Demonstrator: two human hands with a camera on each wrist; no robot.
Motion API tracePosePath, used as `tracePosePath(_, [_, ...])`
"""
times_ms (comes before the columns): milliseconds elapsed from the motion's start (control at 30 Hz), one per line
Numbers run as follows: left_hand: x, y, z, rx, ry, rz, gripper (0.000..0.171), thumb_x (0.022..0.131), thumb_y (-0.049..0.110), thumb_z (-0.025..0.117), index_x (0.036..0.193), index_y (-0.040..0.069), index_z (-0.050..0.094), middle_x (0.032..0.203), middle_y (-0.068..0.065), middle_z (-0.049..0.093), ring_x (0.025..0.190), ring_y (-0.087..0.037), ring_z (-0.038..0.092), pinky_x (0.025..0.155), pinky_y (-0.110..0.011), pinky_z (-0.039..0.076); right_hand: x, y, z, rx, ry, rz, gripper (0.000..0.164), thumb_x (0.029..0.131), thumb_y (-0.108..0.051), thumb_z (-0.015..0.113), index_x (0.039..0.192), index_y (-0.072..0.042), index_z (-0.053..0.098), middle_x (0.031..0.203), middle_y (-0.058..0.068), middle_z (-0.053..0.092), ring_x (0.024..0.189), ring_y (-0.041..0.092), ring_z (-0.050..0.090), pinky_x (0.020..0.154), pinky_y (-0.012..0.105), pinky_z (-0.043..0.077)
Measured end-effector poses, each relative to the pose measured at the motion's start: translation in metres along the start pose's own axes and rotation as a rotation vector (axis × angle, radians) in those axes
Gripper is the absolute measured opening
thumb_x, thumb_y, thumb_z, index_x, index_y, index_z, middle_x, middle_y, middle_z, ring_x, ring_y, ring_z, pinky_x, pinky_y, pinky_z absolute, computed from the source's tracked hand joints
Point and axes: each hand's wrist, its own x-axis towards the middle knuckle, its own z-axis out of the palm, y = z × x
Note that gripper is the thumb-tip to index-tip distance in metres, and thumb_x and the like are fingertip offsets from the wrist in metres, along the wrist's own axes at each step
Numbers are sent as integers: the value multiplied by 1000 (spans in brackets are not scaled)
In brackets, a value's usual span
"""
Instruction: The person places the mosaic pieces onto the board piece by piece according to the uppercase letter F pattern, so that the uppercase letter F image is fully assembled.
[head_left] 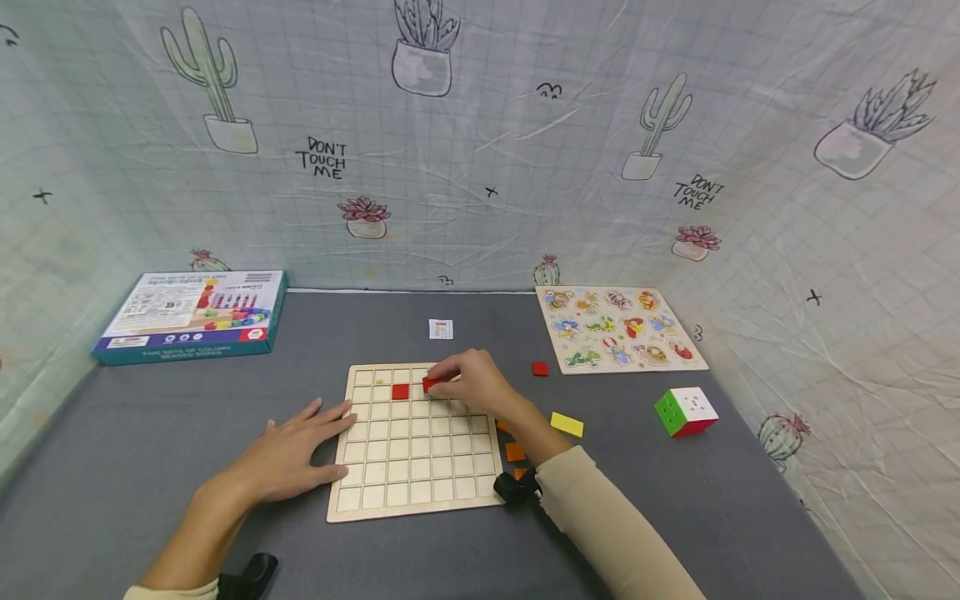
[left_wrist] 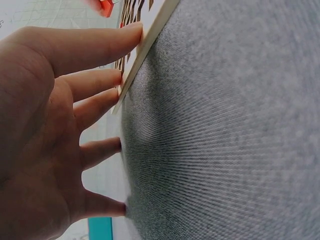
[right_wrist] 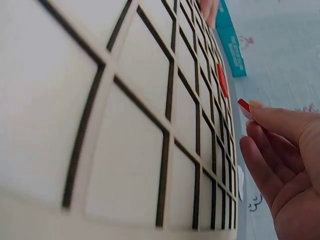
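A pale wooden grid board (head_left: pixel 410 471) lies on the grey table, one red square tile (head_left: pixel 401 392) set in its upper rows. Over the board's upper part my right hand (head_left: pixel 474 383) pinches a second red tile (right_wrist: pixel 244 104) between thumb and fingers, close above the cells. My left hand (head_left: pixel 288 454) is spread flat at the board's left side. In the left wrist view its thumb (left_wrist: pixel 100 47) touches the board's edge (left_wrist: pixel 150 42), other fingertips resting along the edge and on the cloth.
Orange tiles (head_left: pixel 515 452) lie beside the board's right edge, partly behind my right forearm. A yellow tile (head_left: pixel 567 424), a loose red tile (head_left: pixel 540 368), a puzzle cube (head_left: pixel 686 412) and an insect picture board (head_left: pixel 621 330) lie further right. A boxed set (head_left: pixel 193 317) and small printed card (head_left: pixel 441 329) are at the back.
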Motion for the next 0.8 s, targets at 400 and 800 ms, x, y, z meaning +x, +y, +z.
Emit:
tracePosePath(400, [2,1,-1,-5,-12,-5,79,85,54,74,152,19,51,164,-9,41,150,-53,31,97,-92,22,8,-7,15,-72,-10,41,20,89,-22,80,108,-16,81,109,1,81,97,15,74,77,20,56])
tracePosePath(800, [3,0,-1,4,-21,-11,80,85,54,74,152,19,50,165,-10,40,150,-53,31,97,-92,23,12,-5,20,-68,-4,52,21,86,-19,83,106,-16,82,103,0,81,91,12,73,75,18,54])
